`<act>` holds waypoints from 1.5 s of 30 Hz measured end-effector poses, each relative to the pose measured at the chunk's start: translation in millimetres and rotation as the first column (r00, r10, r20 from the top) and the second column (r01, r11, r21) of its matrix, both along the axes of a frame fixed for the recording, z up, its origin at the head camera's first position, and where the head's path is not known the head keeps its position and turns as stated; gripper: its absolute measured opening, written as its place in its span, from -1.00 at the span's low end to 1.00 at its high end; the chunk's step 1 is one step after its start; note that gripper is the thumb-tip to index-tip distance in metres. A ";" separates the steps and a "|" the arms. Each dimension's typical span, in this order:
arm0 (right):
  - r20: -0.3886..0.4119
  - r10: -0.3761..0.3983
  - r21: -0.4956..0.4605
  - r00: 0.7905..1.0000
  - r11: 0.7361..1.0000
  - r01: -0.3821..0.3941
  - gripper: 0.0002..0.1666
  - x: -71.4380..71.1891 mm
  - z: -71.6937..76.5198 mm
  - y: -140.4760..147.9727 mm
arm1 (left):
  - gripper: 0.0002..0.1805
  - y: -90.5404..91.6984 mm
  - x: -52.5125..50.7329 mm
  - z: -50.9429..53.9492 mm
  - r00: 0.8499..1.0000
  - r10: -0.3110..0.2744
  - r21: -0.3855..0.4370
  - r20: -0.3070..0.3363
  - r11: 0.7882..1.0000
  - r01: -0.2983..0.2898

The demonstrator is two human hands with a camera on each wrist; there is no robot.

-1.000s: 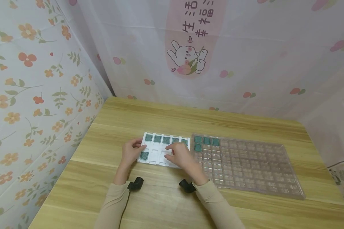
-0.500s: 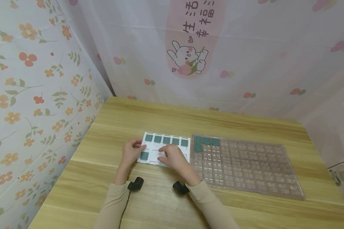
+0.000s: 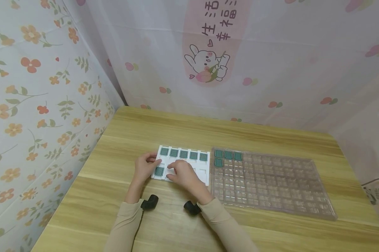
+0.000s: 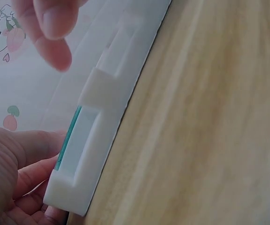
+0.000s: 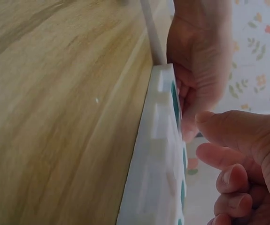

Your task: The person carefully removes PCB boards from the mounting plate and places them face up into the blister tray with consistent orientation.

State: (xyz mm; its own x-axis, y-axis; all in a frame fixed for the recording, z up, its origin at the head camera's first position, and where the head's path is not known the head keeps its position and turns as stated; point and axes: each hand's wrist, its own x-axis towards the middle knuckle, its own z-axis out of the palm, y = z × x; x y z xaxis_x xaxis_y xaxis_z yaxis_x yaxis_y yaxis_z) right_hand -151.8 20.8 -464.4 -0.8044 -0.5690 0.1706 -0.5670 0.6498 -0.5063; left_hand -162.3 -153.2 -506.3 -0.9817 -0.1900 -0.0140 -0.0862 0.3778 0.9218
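A white tray [image 3: 203,174] lies on the table, with a far row of several green square chips [image 3: 183,154] and one green chip [image 3: 159,171] at the near left corner. My left hand [image 3: 144,168] grips the tray's left end, thumb on the top edge. The left wrist view shows that corner chip's green edge [image 4: 69,138] close to the left thumb. Over the near row, beside the corner chip, hovers my right hand [image 3: 184,174]. In the right wrist view its thumb [image 5: 238,126] and forefinger are apart, with nothing between them.
A large clear plastic tray [image 3: 324,196] of many pockets adjoins the white tray on the right, with several green chips [image 3: 228,155] at its far left corner. Black wrist cameras [image 3: 192,208] sit at both cuffs. Patterned curtains [image 3: 145,52] stand behind and left of the table [image 3: 164,227].
My right hand has moved left across the white tray, from its right part to beside the corner chip. The left hand and both trays have stayed in place.
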 end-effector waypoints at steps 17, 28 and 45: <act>-0.066 -0.020 0.097 0.998 0.995 0.027 -0.72 1.9 -4.0 -22.3 | -0.70 0.4 -1.1 -0.4 0.999 0.001 -0.021 -0.041 1.000 -0.002; -0.072 -0.042 0.106 0.997 0.993 0.049 -0.71 2.6 -7.7 -25.6 | -0.69 -0.4 -1.0 0.3 0.998 -0.009 0.001 -0.058 1.000 0.009; -0.055 -0.121 0.117 0.991 0.985 0.127 -0.74 3.0 -8.6 -35.4 | -0.70 0.3 -0.5 1.6 0.999 0.003 0.018 -0.037 1.000 -0.002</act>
